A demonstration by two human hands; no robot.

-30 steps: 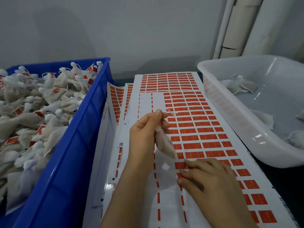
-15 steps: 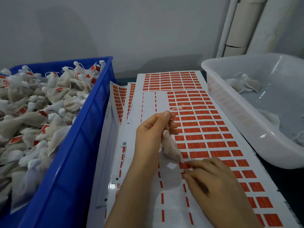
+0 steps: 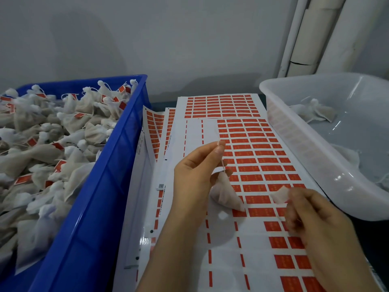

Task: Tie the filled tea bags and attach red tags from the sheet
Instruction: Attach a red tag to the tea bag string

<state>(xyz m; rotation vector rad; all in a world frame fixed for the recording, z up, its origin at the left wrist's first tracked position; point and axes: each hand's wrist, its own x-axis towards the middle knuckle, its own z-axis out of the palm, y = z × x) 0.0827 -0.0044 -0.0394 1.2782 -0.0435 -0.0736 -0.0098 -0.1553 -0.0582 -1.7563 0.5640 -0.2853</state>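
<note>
Lifting right hand [image 3: 311,220] off tag sheet [image 3: 259,165], I see it pinching a peeled, blurred tag [image 3: 279,196]; a second ago it pressed the sheet. Left hand [image 3: 195,173] pinches string, tea bag [image 3: 226,192] dangling just below. Tag goes on string next, I judge.

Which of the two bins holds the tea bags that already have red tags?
The blue bin on the left; its bags carry red tags, unlike the white bin's.
</note>
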